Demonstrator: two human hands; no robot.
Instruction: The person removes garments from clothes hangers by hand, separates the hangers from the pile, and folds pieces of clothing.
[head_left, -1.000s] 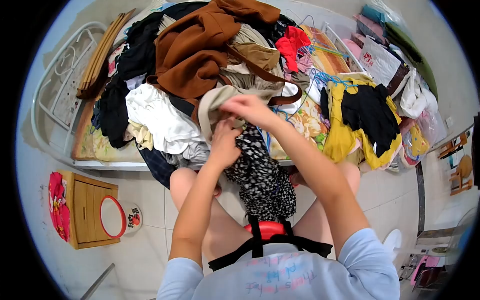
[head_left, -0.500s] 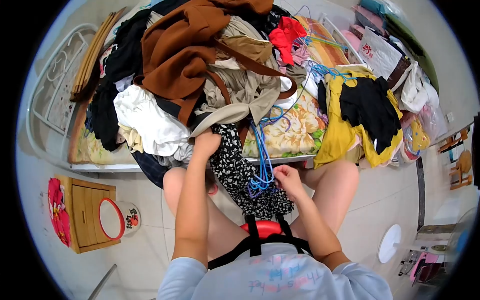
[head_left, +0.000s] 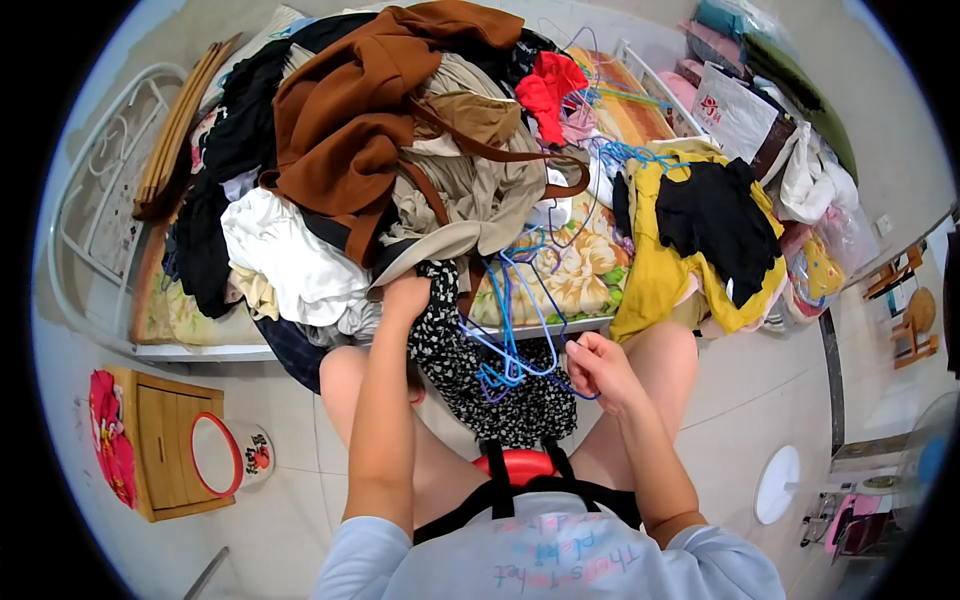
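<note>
My left hand (head_left: 405, 298) is closed on the top of a black-and-white floral garment (head_left: 445, 345), beside the beige cloth at the pile's edge. The garment hangs down between my knees. My right hand (head_left: 603, 370) is closed on a dark blue-purple hanger (head_left: 566, 332), at its right end. Several light blue hangers (head_left: 517, 345) hang tangled together in front of the garment, left of my right hand. A brown coat (head_left: 350, 120) lies on top of the heap, above my left hand, and a white garment (head_left: 285, 245) lies to its left.
The clothes lie on a bed with a flowered mattress (head_left: 575, 265) and white metal rails (head_left: 62, 200). At right are a yellow garment (head_left: 640, 290) and a black top (head_left: 715, 215). A wooden cabinet (head_left: 155, 440) and a red-rimmed bucket (head_left: 238, 455) stand on the floor at left.
My right hand has moved slightly right and down, drawing the dark blue-purple hanger outward from the bunch. The hangers have spread apart. My left hand keeps its hold on the floral garment.
</note>
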